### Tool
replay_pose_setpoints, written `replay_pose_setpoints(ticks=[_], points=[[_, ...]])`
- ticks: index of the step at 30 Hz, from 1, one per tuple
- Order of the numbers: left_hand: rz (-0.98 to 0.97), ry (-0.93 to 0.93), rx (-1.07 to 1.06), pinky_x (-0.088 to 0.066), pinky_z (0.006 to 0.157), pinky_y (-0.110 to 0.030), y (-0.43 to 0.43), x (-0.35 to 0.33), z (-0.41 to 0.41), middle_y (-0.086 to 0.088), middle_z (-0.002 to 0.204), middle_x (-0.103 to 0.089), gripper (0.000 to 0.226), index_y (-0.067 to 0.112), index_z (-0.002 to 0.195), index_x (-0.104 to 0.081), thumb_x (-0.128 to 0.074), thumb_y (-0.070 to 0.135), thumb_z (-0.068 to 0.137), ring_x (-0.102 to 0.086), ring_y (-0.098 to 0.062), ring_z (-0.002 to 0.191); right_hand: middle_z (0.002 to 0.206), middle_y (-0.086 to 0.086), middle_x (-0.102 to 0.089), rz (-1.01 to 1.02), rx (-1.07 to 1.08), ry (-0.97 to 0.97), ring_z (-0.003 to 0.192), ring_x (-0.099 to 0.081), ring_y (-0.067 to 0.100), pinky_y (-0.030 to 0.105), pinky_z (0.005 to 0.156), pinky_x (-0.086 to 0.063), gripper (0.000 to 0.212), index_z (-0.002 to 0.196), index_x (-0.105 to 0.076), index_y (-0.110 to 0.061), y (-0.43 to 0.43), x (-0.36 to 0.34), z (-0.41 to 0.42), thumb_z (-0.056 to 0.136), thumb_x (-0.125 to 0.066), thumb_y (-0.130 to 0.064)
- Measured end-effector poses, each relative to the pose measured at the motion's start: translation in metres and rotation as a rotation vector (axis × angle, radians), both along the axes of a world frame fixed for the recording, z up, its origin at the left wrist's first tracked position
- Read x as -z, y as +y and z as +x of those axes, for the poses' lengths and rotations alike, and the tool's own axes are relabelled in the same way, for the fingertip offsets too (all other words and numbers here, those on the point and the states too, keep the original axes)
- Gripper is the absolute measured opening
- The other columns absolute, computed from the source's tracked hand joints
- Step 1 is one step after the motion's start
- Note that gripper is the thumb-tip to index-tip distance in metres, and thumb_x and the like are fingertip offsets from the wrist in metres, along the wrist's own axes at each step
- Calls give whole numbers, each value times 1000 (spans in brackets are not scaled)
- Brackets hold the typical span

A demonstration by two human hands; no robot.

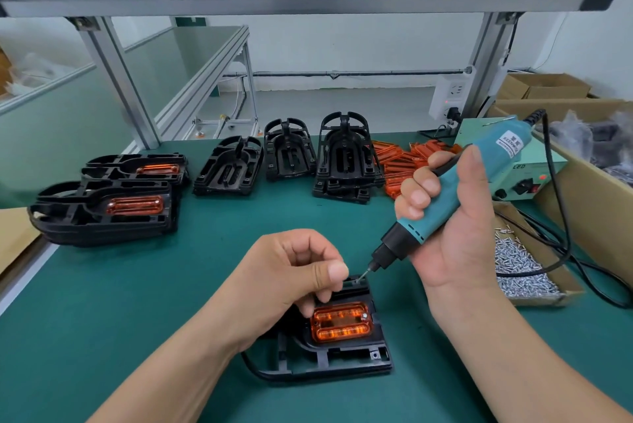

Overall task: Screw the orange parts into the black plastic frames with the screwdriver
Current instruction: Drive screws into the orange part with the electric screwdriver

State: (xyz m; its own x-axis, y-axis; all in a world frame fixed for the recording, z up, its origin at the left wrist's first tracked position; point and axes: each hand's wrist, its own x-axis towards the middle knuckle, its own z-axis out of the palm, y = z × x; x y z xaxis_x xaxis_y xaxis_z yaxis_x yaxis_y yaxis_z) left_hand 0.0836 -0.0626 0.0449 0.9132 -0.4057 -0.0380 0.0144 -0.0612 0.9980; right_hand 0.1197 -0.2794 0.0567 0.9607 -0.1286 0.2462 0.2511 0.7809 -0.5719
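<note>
While our right hand [452, 217] is wrapping its fingers round the teal screwdriver [503, 148], holding it tilted so the bit [363, 274] is touching the top edge of the black frame [329, 357], our left hand [291, 272] is curling thumb and fingers onto that same edge, pinching it just beside the bit. That frame is lying at six o'clock on the green mat [171, 285], an orange part [342, 321] sitting in it. At ten o'clock stacked frames [102, 210] are carrying orange parts; at twelve empty frames [346, 155] are standing; at one loose orange parts [400, 166] are lying heaped; at three a box of screws [524, 265] is sitting
</note>
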Motion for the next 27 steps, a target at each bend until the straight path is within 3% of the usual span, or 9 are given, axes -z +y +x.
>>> replay_pose_setpoints(ticks=[3, 6, 10, 27], points=[[-71, 84, 69, -61, 71, -30, 1, -2, -2, -18, 95, -77, 4, 12, 92, -77, -81, 11, 90, -72, -21, 80, 72, -4, -48, 20, 5, -12, 60, -50, 9, 20, 54, -45, 33, 97, -59, -15, -1, -2, -2, 106, -53, -47], [-86, 128, 101, -63, 77, -32, 0, -1, -4, -20, 101, -78, 9, 10, 95, -77, -76, 2, 93, -76, -24, 87, 73, -4, -48, 35, 19, -22, 61, -49, 9, 20, 56, -45, 33, 98, -58, -16, -2, -5, -3, 106, -54, -48], [-90, 137, 84, -63, 77, -32, -3, 0, -5, -19, 102, -78, 10, 11, 96, -77, -74, 1, 95, -77, -25, 90, 74, -4, -48, 34, 33, -33, 63, -49, 9, 20, 58, -46, 33, 98, -58, -17, -2, -8, -4, 99, -62, -50], [-159, 180, 62, -64, 77, -33, -8, 1, -7, -21, 104, -78, 13, 14, 98, -75, -74, 1, 95, -78, -35, 98, 75, -3, -48, 0, 48, -40, 65, -50, 10, 21, 59, -46, 34, 98, -58, -17, 1, -6, -7, 97, -64, -50]])
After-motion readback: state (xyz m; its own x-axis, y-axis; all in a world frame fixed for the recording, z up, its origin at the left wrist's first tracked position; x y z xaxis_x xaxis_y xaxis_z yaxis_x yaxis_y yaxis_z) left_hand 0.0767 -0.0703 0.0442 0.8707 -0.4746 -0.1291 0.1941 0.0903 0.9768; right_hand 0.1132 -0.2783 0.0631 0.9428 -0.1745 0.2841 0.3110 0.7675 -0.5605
